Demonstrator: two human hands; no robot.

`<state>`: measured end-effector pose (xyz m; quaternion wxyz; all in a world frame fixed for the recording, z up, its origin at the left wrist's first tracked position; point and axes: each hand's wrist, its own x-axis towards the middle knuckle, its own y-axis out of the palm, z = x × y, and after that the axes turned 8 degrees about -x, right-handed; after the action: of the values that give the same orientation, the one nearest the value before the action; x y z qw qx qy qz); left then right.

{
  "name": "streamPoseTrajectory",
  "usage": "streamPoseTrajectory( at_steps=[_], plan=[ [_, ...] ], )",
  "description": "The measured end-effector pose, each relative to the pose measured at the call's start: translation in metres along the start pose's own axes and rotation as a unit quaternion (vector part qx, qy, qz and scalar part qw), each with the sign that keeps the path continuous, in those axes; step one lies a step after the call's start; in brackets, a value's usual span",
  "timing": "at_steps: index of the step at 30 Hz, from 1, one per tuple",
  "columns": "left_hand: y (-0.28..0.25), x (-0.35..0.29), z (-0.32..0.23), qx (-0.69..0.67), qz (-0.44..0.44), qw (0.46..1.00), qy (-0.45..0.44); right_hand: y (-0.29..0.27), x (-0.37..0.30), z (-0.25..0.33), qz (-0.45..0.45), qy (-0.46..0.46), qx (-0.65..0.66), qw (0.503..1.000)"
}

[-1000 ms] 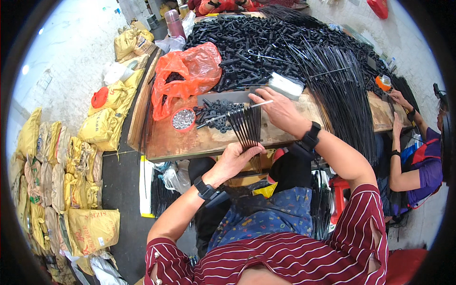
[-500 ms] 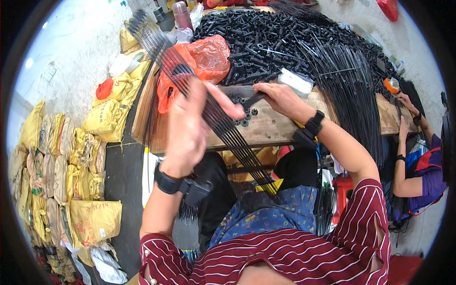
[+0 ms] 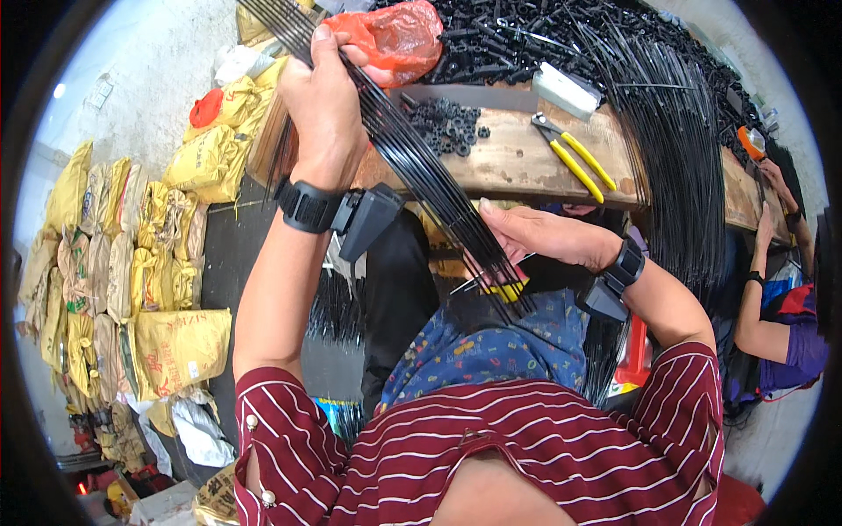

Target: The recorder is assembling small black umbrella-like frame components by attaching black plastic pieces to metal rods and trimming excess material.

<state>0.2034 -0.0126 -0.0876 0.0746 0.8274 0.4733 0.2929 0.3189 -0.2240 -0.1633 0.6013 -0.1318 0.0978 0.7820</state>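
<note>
A bundle of long thin black rods (image 3: pixel 421 162) slants from the upper left down to my lap. My left hand (image 3: pixel 329 114) is closed round its upper part, near an orange-red plastic bag (image 3: pixel 403 39). Lower down, my right hand (image 3: pixel 553 235) grips the bundle near its lower end, thumb on top and the other fingers partly hidden by the rods. A thin pale strip or wire crosses the rods there; I cannot make out its kind. Cutting pliers (image 3: pixel 574 158) with yellow handles lie on the wooden tabletop (image 3: pixel 509 167), beside a pile of small black nut-like rings (image 3: pixel 447 123).
Many black tubular parts (image 3: pixel 491 48) are heaped at the back. A white box (image 3: pixel 566 90) stands before them. Long black rods (image 3: pixel 680 149) hang over the table's edge at right, where another person's hands (image 3: pixel 772 197) work. Yellow sacks (image 3: pixel 180 351) are stacked at left.
My right hand has moved from the tabletop down to the lower rods, without the dark piece it held. My left hand, blurred and spread before, now grips the upper rods. The pliers have come into full view.
</note>
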Motion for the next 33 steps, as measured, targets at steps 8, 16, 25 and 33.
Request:
streamPoseTrajectory(
  at_steps=[8,16,25,33],
  plan=[
    [-0.037,0.006,0.021,0.219,0.117,0.968,0.034,0.041,-0.001,-0.022,0.019,-0.064,-0.014,0.998],
    [-0.001,-0.057,-0.054,0.552,0.36,0.701,0.273,0.026,-0.016,-0.037,0.03,-0.067,-0.2,0.977],
    [-0.028,-0.118,0.029,0.246,0.649,0.448,-0.563,0.02,-0.004,-0.033,0.138,-0.055,-0.337,0.93],
    [-0.04,-0.118,0.03,0.169,0.602,0.421,-0.657,-0.004,-0.017,-0.029,0.121,0.082,-0.063,0.987]
  ],
)
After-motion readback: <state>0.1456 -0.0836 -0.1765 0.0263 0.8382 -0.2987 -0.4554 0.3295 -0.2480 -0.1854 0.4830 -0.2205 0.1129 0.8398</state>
